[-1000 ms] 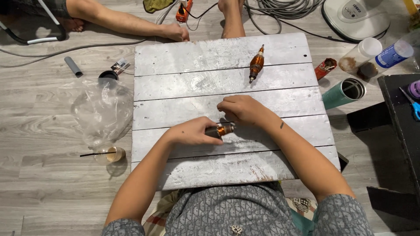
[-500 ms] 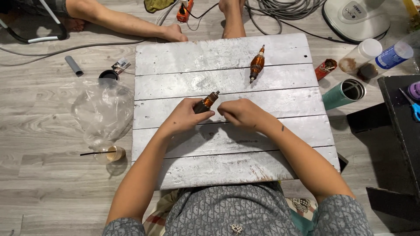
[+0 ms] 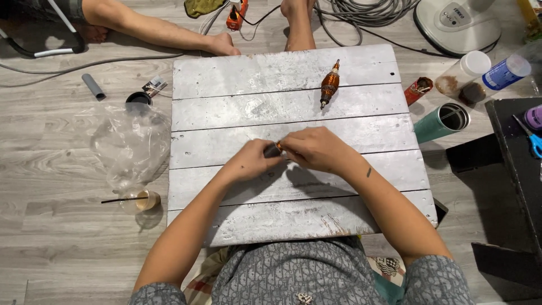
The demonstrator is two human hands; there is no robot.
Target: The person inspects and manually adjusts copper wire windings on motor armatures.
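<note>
Head view, looking down on a whitewashed plank board (image 3: pixel 293 214) that lies on the grey wood floor (image 3: pixel 62 169) and serves as the bench.

Left hand (image 3: pixel 250 162) and right hand (image 3: pixel 316 148) meet near the middle of the board, fingertips together. Between them, a small dark piece with an orange-copper end (image 3: pixel 275 148); both hands pinch it, fingers curled tight. Most of the piece is hidden under the fingers; its shape cannot be told.

Higher on the board, well apart from the hands, lies a second copper-wound spindle (image 3: pixel 329 85), pointed at both ends, roughly upright in the frame.

Left of the board, on the floor: crumpled clear plastic bag (image 3: pixel 131 144), a small black round lid (image 3: pixel 138 100) above it, a short grey tube (image 3: pixel 93 87), and a small cup with a thin stick across it (image 3: pixel 144 200).

Right of the board: teal tumbler (image 3: pixel 442 121) on its side, small red can (image 3: pixel 418 90), white-capped jar (image 3: pixel 463 72), blue-labelled bottle (image 3: pixel 506 72). Blue-handled scissors (image 3: pixel 530 138) rest on a black surface at the right edge.

Top of frame: another person's forearm and hand (image 3: pixel 164 31) on the floor, a foot (image 3: pixel 297 22) touching the board's far edge, coiled grey cable (image 3: pixel 367 11).
</note>
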